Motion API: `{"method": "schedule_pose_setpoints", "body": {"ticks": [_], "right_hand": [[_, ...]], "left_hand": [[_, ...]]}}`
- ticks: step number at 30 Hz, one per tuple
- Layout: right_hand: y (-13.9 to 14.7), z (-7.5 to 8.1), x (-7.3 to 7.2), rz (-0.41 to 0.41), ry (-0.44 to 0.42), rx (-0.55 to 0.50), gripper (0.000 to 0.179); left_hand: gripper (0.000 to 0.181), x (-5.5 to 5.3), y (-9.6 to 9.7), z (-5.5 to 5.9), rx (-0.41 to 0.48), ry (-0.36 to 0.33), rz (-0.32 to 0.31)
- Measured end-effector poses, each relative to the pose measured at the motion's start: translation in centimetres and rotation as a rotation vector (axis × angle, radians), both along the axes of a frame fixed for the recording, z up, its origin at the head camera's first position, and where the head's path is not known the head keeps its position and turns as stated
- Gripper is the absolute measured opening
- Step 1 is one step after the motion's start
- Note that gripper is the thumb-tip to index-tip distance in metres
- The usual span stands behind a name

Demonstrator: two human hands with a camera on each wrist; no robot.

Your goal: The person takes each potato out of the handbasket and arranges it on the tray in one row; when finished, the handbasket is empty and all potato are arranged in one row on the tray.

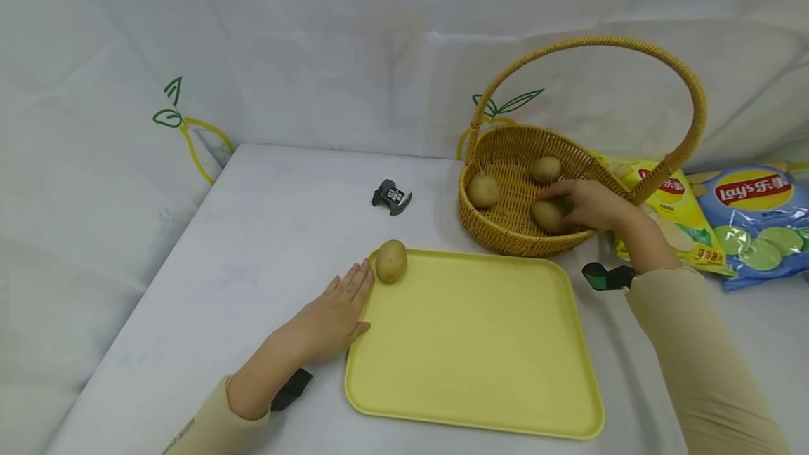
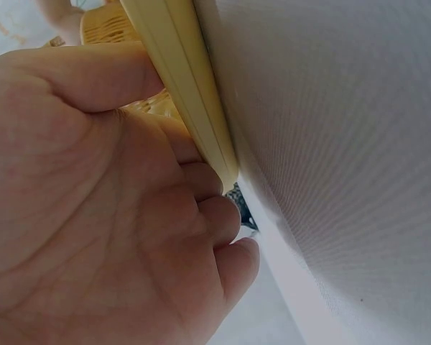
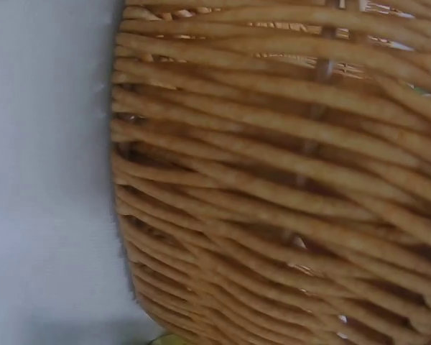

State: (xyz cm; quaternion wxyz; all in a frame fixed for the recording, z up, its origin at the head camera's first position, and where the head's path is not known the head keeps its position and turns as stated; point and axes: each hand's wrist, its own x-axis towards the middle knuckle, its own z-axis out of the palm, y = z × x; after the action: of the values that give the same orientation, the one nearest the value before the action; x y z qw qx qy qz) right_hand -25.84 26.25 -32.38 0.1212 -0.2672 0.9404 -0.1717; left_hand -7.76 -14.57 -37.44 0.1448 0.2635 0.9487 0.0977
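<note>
Inside the wicker basket (image 1: 508,241), my right hand (image 1: 594,203) holds a potato (image 1: 547,218) with its fingers curved over it. Two other potatoes lie in there, one at the left wall (image 1: 483,192) and one toward the back (image 1: 546,169). A single potato (image 1: 391,262) sits in the far left corner of the yellow tray (image 1: 474,350). Along that tray's left edge rests my left hand (image 1: 329,321), fingers extended and close to this potato. The left wrist view has the palm (image 2: 115,215) against the tray rim (image 2: 194,93). Basket weave (image 3: 273,180) fills the right wrist view, hiding the right hand.
Yellow (image 1: 679,213) and blue (image 1: 758,216) chip bags lie right of the basket. A small black crumpled item (image 1: 392,196) is on the white tablecloth (image 1: 265,230) behind the tray. The tall basket handle (image 1: 695,104) arches over the right side.
</note>
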Motion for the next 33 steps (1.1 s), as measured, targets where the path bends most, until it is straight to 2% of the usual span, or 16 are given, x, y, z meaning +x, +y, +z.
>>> {"method": "schedule_pose_setpoints", "body": {"ticks": [14,25,33], "right_hand": [[-0.2,-0.1,0.3,-0.091,-0.008,-0.061,0.047],[0.0,-0.1,1.5,-0.222,-0.065,-0.276,0.055],[-0.9,0.0,2.8,-0.230,0.004,-0.464,0.059]], "left_hand": [[0.067,0.0,-0.1,-0.1,-0.007,-0.004,0.001],[0.067,0.0,-0.1,-0.2,-0.004,-0.004,-0.009],[0.067,-0.2,-0.2,-0.4,-0.015,0.005,-0.014]]}}
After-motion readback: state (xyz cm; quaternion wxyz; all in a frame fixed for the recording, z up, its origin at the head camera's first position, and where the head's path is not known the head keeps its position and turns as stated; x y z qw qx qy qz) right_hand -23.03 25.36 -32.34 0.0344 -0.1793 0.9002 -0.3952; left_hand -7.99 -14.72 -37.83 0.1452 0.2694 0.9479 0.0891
